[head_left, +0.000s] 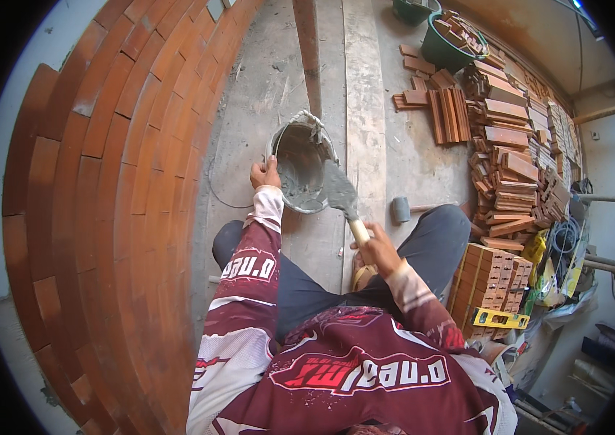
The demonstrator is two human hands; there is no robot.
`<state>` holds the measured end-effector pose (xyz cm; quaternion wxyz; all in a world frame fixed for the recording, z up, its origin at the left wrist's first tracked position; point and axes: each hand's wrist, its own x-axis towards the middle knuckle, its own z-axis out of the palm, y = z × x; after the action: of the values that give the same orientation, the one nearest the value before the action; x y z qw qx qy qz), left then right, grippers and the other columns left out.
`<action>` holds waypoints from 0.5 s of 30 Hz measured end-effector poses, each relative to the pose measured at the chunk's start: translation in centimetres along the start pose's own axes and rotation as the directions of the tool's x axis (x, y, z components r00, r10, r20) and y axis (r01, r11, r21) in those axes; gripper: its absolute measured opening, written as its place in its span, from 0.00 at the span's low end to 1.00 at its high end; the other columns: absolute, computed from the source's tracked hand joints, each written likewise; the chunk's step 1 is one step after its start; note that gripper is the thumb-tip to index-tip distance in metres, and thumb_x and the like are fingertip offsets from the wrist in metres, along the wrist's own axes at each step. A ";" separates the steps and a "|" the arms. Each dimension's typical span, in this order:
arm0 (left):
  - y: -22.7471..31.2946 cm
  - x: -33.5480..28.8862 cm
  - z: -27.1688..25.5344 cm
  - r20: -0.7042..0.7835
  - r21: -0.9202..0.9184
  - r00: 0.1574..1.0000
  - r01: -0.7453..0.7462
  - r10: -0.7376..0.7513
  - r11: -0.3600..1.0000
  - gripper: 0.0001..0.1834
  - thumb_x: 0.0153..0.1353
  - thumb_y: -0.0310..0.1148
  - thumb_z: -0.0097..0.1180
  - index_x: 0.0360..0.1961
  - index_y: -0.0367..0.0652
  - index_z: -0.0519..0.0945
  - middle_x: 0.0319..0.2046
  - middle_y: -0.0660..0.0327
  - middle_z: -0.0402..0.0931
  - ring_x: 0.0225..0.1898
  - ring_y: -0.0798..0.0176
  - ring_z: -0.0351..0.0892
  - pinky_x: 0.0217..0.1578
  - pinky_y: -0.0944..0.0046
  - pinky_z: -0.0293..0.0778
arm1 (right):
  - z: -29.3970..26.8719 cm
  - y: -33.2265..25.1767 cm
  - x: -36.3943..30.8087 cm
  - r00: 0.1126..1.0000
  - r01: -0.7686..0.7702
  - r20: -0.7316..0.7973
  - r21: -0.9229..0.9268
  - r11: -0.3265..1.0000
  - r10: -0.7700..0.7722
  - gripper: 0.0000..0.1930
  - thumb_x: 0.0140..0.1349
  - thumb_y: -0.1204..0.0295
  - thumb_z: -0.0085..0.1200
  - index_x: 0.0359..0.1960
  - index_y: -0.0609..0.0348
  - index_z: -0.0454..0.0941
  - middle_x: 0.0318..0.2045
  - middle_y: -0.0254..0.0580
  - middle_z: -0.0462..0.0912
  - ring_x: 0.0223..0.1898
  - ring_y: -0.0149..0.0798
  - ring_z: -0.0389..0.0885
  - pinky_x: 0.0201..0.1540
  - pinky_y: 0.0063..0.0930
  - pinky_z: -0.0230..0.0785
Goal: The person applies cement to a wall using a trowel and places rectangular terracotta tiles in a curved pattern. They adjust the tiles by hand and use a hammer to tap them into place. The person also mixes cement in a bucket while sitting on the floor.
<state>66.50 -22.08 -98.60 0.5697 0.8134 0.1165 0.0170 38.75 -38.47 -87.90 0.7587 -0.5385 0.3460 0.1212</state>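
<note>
— Where is the bucket [300, 156]?
— On the floor [264, 94] by the brick wall [119, 181], in front of the person's knees. The left hand [264, 174] grips its near rim.
— And the right hand [378, 250]?
— Closed around the trowel [342, 199] handle, blade at the bucket's edge.

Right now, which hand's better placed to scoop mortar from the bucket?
Right. The right hand already grips the trowel, its blade at the bucket rim. The left hand only holds the rim.
</note>
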 end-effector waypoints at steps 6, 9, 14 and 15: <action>-1.6 -0.9 0.2 -0.198 -0.027 0.980 -0.042 0.036 0.999 0.21 0.55 0.43 0.64 0.20 0.38 0.69 0.18 0.57 0.70 0.22 0.61 0.66 0.27 0.57 0.67 | 1.3 2.3 0.4 0.966 -0.226 0.105 -0.105 0.968 0.237 0.18 0.67 0.55 0.40 0.45 0.58 0.67 0.23 0.40 0.72 0.15 0.31 0.68 0.15 0.26 0.61; -1.1 -1.5 -1.3 0.034 -0.093 0.992 -0.118 0.122 0.989 0.20 0.56 0.41 0.63 0.20 0.38 0.69 0.18 0.60 0.68 0.21 0.65 0.65 0.25 0.61 0.65 | -2.0 -0.2 -4.1 0.911 -0.371 0.114 -0.192 0.909 0.396 0.20 0.68 0.55 0.40 0.44 0.61 0.73 0.20 0.38 0.73 0.11 0.29 0.67 0.10 0.22 0.57; -0.4 -2.5 -2.6 0.277 -0.149 0.939 -0.169 0.205 0.974 0.18 0.58 0.39 0.62 0.20 0.42 0.69 0.17 0.70 0.66 0.21 0.75 0.59 0.22 0.70 0.59 | -3.0 -2.6 -0.5 0.988 0.103 0.037 -0.884 0.456 -0.151 0.20 0.65 0.56 0.45 0.46 0.59 0.74 0.32 0.59 0.80 0.36 0.59 0.79 0.40 0.49 0.69; -0.7 -2.6 -3.3 0.303 -0.146 0.930 -0.169 0.206 0.975 0.18 0.58 0.39 0.62 0.20 0.42 0.69 0.17 0.70 0.66 0.21 0.75 0.59 0.22 0.71 0.59 | -1.8 -4.1 0.9 0.990 0.072 0.029 -0.942 0.326 -0.135 0.19 0.65 0.55 0.43 0.43 0.58 0.75 0.35 0.60 0.80 0.40 0.60 0.78 0.42 0.50 0.69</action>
<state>63.31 -19.34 -97.76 0.6234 0.7781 -0.0558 -0.0523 40.96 -41.91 -85.77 0.3052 -0.9013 0.1979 0.2353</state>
